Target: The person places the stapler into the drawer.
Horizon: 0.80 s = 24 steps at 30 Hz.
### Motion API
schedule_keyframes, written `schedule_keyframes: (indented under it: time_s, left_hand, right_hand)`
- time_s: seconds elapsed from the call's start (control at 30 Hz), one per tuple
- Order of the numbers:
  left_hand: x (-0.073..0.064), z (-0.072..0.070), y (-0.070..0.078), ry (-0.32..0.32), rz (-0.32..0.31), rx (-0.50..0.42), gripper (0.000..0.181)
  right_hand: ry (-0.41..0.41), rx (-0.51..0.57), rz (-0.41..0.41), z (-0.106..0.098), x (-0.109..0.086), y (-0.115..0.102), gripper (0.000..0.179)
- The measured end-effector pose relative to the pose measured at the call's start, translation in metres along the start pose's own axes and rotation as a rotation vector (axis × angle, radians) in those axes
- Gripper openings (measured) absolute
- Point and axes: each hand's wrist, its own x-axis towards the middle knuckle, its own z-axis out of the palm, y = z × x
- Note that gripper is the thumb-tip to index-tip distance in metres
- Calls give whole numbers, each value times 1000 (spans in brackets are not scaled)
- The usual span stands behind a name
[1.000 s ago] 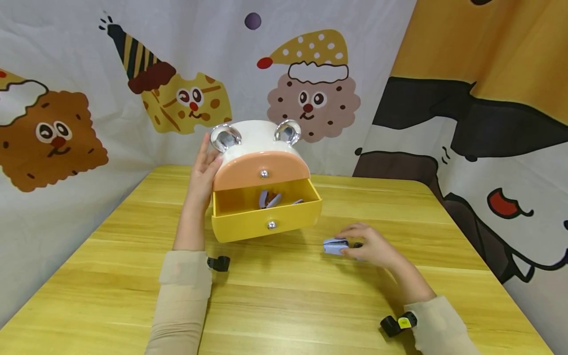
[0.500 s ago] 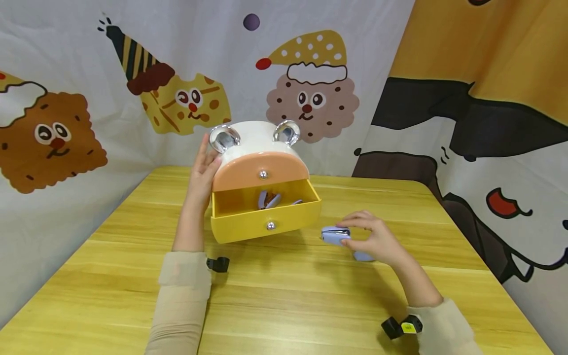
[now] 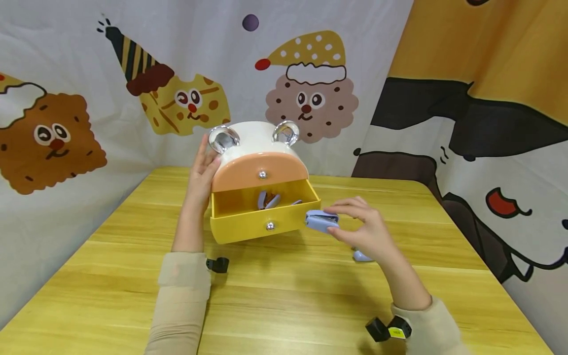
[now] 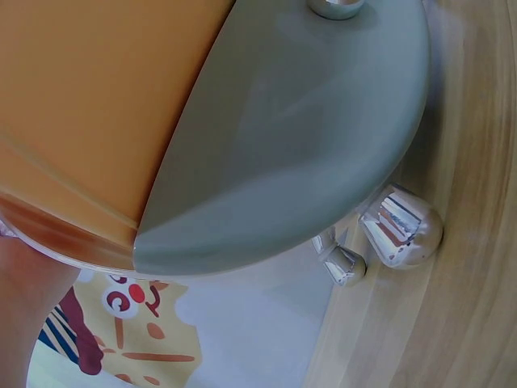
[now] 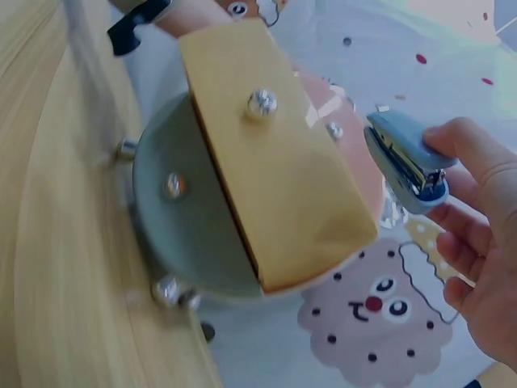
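Note:
A round drawer box (image 3: 251, 137) with silver ears stands on the table, its yellow middle drawer (image 3: 241, 228) pulled out. In that drawer lie a lavender hinged piece (image 3: 268, 199), perhaps a stapler, and another lavender item (image 3: 297, 202), mostly hidden by the front wall. My left hand (image 3: 201, 180) rests against the box's left side, fingers extended. With thumb and fingertips, my right hand (image 3: 366, 229) pinches a small lavender stapler (image 3: 321, 221) in the air, just right of the drawer's front corner. The right wrist view shows this stapler (image 5: 404, 158) from its metal end.
Another lavender item (image 3: 362, 256) lies on the wooden table (image 3: 284, 296), partly hidden behind my right wrist. Below the yellow drawer is a closed grey-green drawer (image 4: 283, 153); the peach top drawer (image 3: 239, 175) is closed too. A printed curtain (image 3: 177, 29) hangs behind the table.
My right hand has lifted the stapler off the table and carried it up and left towards the drawer. The lavender item behind it came into view. My left hand stays put.

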Motion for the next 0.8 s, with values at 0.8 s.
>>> schedule_keyframes:
  time_s: [0.8]
  left_hand:
    - [0, 1, 2, 5, -14, 0, 63]
  right_hand:
    - [185, 126, -75, 92, 54, -28, 33]
